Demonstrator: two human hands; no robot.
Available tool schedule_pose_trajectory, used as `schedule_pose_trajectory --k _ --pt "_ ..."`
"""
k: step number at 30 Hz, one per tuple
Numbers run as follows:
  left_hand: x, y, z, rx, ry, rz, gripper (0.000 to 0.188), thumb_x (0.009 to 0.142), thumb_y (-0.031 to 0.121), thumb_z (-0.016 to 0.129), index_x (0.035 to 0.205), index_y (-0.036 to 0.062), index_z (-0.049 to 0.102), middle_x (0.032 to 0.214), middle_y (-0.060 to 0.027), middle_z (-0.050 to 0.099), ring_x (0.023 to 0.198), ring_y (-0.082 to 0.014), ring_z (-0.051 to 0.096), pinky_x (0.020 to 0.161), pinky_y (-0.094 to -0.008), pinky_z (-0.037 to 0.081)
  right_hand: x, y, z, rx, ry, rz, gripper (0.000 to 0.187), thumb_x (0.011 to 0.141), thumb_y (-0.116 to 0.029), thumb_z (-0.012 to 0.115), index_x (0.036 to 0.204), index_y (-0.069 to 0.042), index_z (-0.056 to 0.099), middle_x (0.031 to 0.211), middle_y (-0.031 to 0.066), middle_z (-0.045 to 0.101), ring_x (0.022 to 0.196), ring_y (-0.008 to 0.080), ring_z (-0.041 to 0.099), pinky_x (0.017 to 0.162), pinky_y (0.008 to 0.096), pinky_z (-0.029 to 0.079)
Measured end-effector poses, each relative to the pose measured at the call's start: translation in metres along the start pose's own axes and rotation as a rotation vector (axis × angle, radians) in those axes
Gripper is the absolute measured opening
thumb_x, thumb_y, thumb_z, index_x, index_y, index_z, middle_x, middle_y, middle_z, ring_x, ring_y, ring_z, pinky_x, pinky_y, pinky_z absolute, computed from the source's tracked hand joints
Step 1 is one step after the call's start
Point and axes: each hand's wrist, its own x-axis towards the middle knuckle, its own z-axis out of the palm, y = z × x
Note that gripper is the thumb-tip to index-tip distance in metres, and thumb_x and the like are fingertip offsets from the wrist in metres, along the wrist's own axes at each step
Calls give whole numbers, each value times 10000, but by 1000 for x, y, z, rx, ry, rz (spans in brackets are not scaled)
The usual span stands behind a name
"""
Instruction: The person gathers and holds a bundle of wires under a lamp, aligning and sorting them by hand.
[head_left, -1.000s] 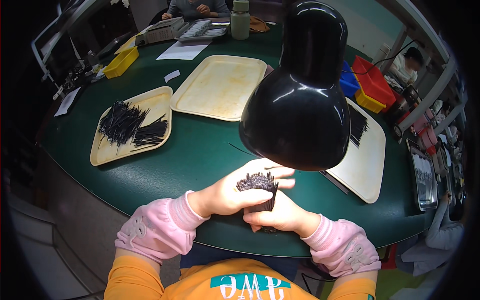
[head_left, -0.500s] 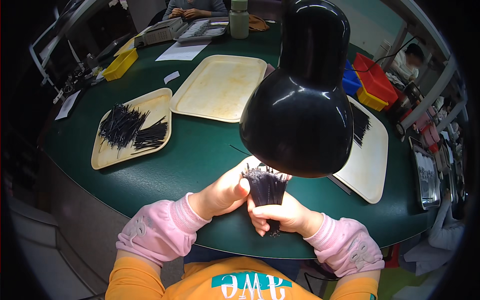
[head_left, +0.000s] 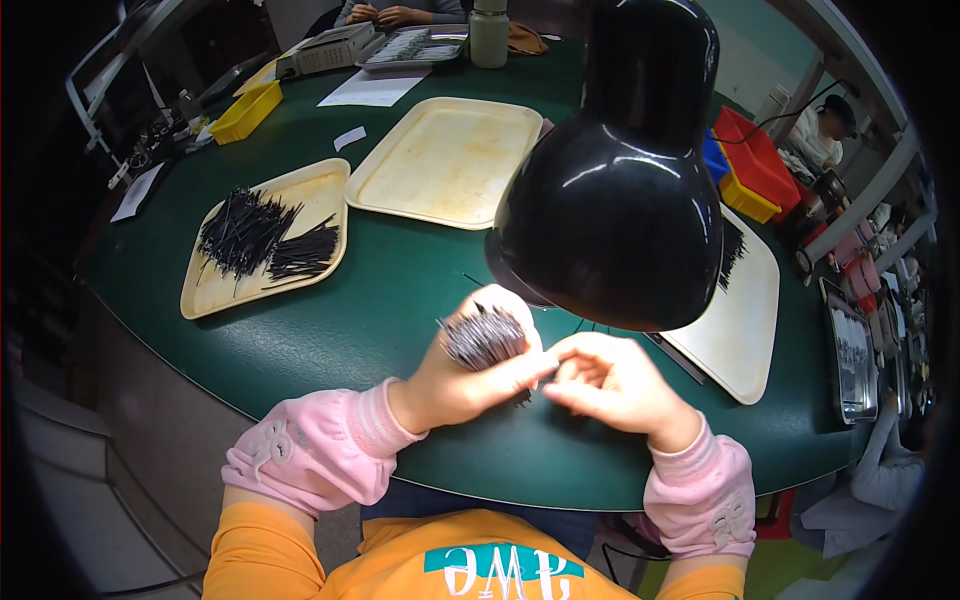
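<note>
A wide round bench with a dark green top [head_left: 330, 330] carries everything, and a large glossy black lamp shade [head_left: 612, 200] hangs over its near edge, hiding part of the work. Beyond it lies an empty cream plastic tray [head_left: 445, 160]; to the left a second cream tray [head_left: 215, 290] holds loose heaps of thin black pins [head_left: 255, 235], and a third tray on the right [head_left: 735, 320] is half hidden by the shade.

The left hand [head_left: 465, 375] is clamped around a tight bundle of thin black pins [head_left: 485, 338], held above the bench edge just before the person's body. A second ago both hands cupped this bundle low, its ends upward; half a second ago it stood upright in the right hand's grip. Now it lies tilted in the left hand alone, its tips fanned toward the lamp. The right hand [head_left: 615, 385] has let go and rests just beside it, fingertips pinched lightly together near the left thumb; whether they hold a single pin cannot be told. The shift suggests that the bundle has been squared and passed across, freeing the right hand for picking.
</note>
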Motion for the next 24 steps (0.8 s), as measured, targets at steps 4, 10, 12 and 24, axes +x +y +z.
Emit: schedule_pose_trajectory --k 4,10,12,24 --pt "0 -17 8 169 -63 186 187 714 -27 597 841 34 473 698 -4 508 609 -61 489 561 -187 409 0 6 -7 -83 195 -71 130 810 -67 490 898 14 541 684 22 539 577 50 494 518 162 397" --pt "1 -20 8 64 -99 80 211 704 18 623 847 22 467 696 -12 527 645 -55 496 578 -202 418 1 23 -7 -248 386 -405 185 833 10 373 902 63 536 778 97 574 664 119 537 625 214 431" --pt "0 -23 8 37 -124 -30 218 693 24 635 840 22 475 713 -16 529 659 -59 499 592 -206 421 1 14 3 -183 517 -401 129 701 37 470 793 44 560 742 140 572 644 240 557 603 293 434" --pt "2 -18 7 288 -86 170 134 701 43 633 783 9 533 676 -88 568 608 -165 564 550 -257 433 2 -23 11 -467 414 -691 288 635 -37 596 920 2 584 890 129 588 800 256 575 760 305 435"
